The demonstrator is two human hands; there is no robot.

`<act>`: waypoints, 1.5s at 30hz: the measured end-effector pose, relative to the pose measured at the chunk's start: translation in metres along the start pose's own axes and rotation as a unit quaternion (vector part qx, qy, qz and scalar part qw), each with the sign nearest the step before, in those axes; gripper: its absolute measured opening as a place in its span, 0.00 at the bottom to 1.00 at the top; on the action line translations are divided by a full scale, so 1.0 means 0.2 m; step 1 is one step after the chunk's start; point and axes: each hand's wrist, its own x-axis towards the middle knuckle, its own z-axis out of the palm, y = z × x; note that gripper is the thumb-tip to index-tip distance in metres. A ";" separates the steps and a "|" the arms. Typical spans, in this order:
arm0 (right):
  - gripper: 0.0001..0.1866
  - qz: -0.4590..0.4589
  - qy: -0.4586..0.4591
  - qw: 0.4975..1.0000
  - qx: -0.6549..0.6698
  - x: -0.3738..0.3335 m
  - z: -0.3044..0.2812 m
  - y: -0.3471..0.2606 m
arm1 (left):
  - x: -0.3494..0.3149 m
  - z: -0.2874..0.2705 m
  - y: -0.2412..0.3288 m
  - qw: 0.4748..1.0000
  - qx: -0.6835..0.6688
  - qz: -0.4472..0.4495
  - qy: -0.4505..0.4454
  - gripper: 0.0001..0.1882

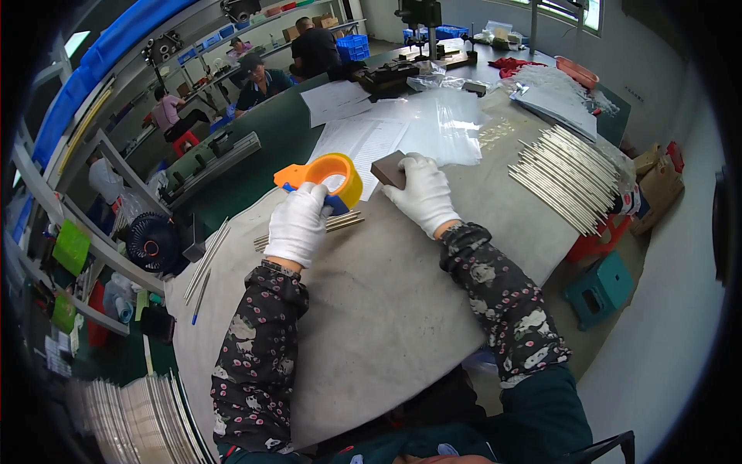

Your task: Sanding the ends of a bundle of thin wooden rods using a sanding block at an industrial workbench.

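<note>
My left hand (pixel 297 224), in a white glove, is closed on an orange and blue tape dispenser (pixel 354 185) with a roll of yellowish tape. My right hand (pixel 422 193), gloved the same way, grips a dark brown rectangular block (pixel 389 169) by its right end. Both things are held over the grey cloth (pixel 371 309) that covers the table, near printed sheets (pixel 359 139). A few thin metal rods (pixel 344 222) lie just beyond and beside my left hand. Its fingers partly hide the dispenser's handle.
Many metal rods (pixel 564 178) lie in a spread pile at the right. Clear plastic bags (pixel 442 124) are at the back middle. More rods (pixel 207 263) and a blue pen (pixel 201 298) lie at the left, beside a black fan (pixel 152 241). A teal stool (pixel 599 290) stands right; several people work beyond.
</note>
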 end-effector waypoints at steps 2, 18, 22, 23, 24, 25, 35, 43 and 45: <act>0.27 0.018 0.025 0.999 0.041 0.11 0.10 0.03 | 0.04 0.12 -0.07 1.000 0.016 -0.019 0.008 0.11; 0.19 0.282 0.047 0.886 -0.366 0.03 -0.59 1.25 | -0.25 0.24 0.38 0.979 -0.132 0.118 -0.096 0.32; 0.22 0.270 0.060 0.881 -0.384 0.01 -0.65 1.25 | -0.27 0.32 0.34 0.983 -0.137 0.065 -0.105 0.33; 0.24 0.279 0.049 0.878 -0.386 0.03 -0.67 1.23 | -0.26 0.31 0.35 0.981 -0.130 0.071 -0.121 0.34; 0.26 0.289 0.039 0.875 -0.387 0.04 -0.68 1.23 | -0.25 0.29 0.35 0.980 -0.123 0.077 -0.138 0.34; 0.28 0.280 0.052 0.873 -0.396 0.03 -0.67 1.26 | -0.25 0.30 0.35 0.980 -0.130 0.073 -0.129 0.34; 0.34 0.305 -0.009 0.900 -0.313 -0.03 -0.68 1.17 | -0.26 0.30 0.36 0.981 -0.130 0.078 -0.125 0.32; 0.39 0.299 -0.143 0.899 -0.286 -0.04 -0.70 1.08 | -0.23 0.32 0.36 0.985 -0.110 0.082 -0.108 0.29; 0.39 0.288 -0.158 0.900 -0.287 -0.07 -0.70 1.04 | -0.23 0.33 0.37 0.985 -0.112 0.080 -0.103 0.29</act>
